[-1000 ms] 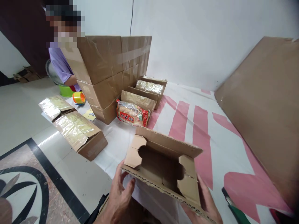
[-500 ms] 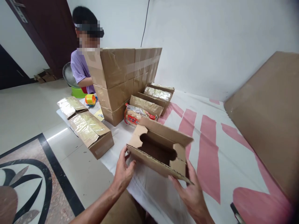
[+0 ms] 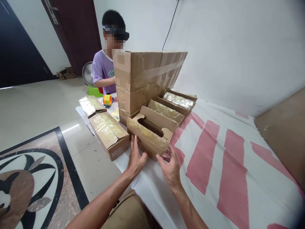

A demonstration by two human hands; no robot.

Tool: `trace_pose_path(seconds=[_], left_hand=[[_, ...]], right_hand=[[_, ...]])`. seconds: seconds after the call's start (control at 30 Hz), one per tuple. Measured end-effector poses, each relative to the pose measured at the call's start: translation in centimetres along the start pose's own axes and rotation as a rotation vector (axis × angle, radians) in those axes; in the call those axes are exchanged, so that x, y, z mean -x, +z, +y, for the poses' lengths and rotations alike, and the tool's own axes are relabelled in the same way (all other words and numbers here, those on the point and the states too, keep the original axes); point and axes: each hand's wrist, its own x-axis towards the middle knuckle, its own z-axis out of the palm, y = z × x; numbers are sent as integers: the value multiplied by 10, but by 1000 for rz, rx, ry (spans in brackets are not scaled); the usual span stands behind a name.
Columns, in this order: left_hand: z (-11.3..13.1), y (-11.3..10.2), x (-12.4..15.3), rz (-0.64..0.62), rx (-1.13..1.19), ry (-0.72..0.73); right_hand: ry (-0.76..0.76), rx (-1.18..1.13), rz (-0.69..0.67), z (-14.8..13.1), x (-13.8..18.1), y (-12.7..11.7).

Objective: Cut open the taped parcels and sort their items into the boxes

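Note:
A small open-topped cardboard box [image 3: 149, 135] with a cut-out top stands on the white and pink sheet [image 3: 214, 152], at the front of a row of similar boxes. My left hand [image 3: 135, 157] lies against its left end, fingers stretched up the side and thumb on the front face. My right hand [image 3: 170, 167] touches its right front corner with fingers spread. Neither hand lifts the box.
Behind it stand open boxes with foil packs [image 3: 166, 111] and a stack of taped cartons [image 3: 147, 76]. Two foil-topped boxes [image 3: 109, 133] lie on the floor at left, near an orange tape dispenser [image 3: 107, 99]. A person in a purple shirt [image 3: 103, 68] sits beyond. Flat cardboard [image 3: 283, 133] leans at right.
The box went from held in the air near me to set down further away, against the row. The red snack packet seen earlier is now out of sight.

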Motion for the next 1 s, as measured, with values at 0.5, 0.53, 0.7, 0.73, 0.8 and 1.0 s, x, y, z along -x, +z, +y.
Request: trace_pose_path(seconds=[0.5,0.53,0.7,0.73,0.8,1.0], left_hand=[[132,-214,-37,-139,-123,179],[132,-233,-62,101,-130,167],[86,-276,-161,620,-70,-69],[74,-274,-166,631,-59,-102],[49,-261,-163,612,-40,-127],[4,-213,-127,517,9,-106]], right_hand=[[-84,122,-270,-30,51,-20],[-150,94,-306,-37,55,-11],[-246,51,-371,-64,50,62],[-223,42,-376,-67,45,77],[-174,10,-374,-70,35,103],[-119,-61,-338,-77,22,139]])
